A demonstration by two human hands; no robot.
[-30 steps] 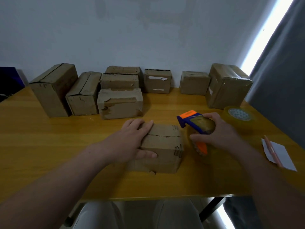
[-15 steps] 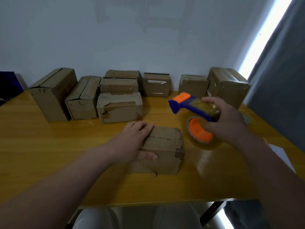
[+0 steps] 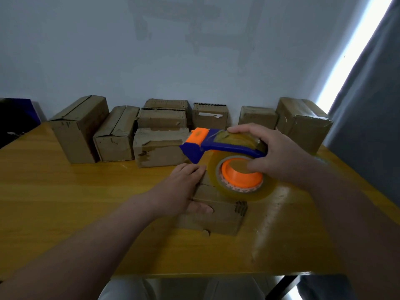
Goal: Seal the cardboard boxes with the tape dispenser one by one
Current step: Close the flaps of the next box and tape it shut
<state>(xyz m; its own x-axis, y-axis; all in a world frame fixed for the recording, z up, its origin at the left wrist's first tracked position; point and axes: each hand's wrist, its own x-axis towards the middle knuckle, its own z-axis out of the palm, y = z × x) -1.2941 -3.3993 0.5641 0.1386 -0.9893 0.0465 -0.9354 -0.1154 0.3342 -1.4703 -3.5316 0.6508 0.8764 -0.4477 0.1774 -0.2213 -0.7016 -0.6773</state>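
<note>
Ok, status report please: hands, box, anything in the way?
Left hand presses box. Right hand holds dispenser over it. Nothing in the way.

No words or numbers clear enough to read anywhere. Just tiny red marks [image 3: 236, 188] on the inner ring of the tape roll [image 3: 244, 194] near the middle, too blurry to make out. Also a white label [image 3: 210, 115] on a small box [image 3: 207, 125] at 12 o'clock, too dim and far off to read.
</note>
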